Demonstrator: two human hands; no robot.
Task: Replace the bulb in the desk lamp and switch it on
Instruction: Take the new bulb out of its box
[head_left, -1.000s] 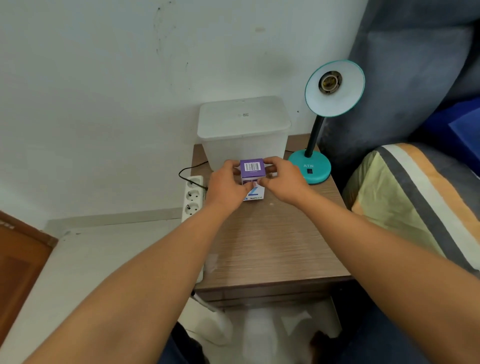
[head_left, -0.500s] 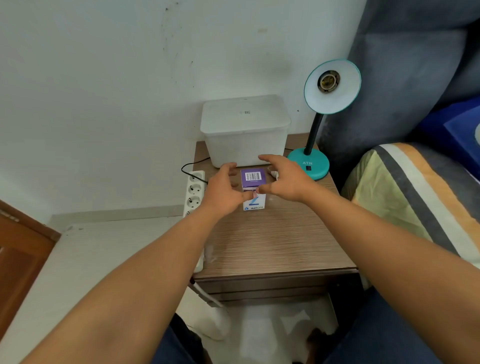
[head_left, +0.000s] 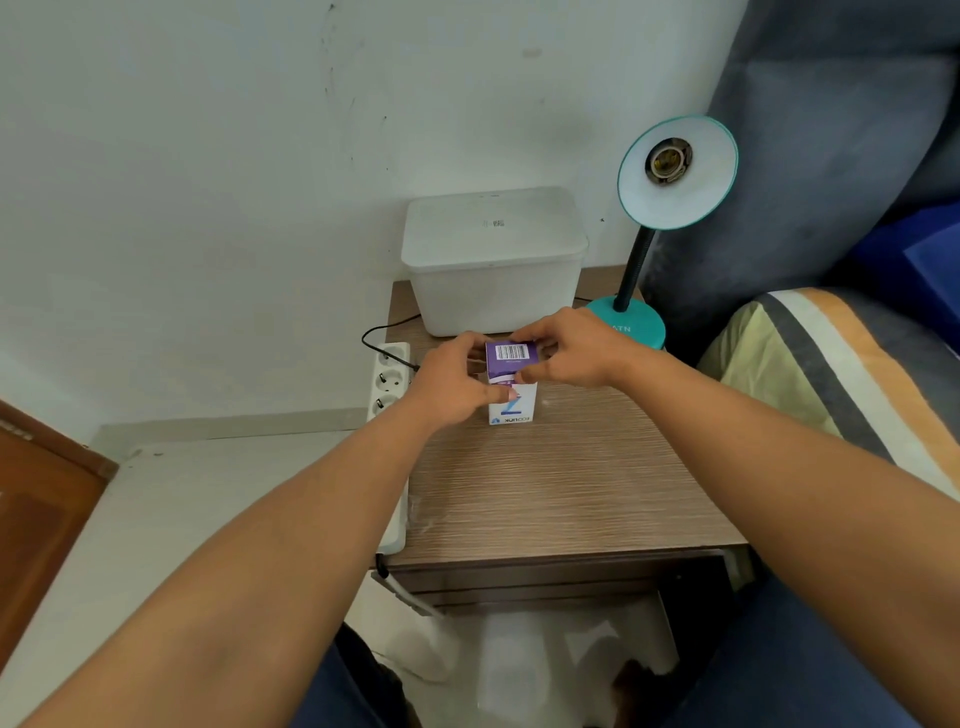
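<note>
A small purple-and-white bulb box (head_left: 511, 387) stands upright on the wooden bedside table (head_left: 561, 488), its barcoded top flap facing me. My left hand (head_left: 452, 387) grips the box's left side. My right hand (head_left: 569, 353) pinches the top flap from the right. The teal desk lamp (head_left: 675, 171) stands at the table's back right, its shade tilted toward me and its socket (head_left: 668, 160) bare. The bulb itself is hidden.
A white lidded plastic tub (head_left: 493, 260) sits at the back of the table against the wall. A white power strip (head_left: 389, 384) with a black cord lies along the table's left edge. A striped pillow (head_left: 831, 374) and a grey headboard are at the right.
Half a second ago my fingers were spread open around the box; now both hands have closed on it again. The camera view has dipped slightly.
</note>
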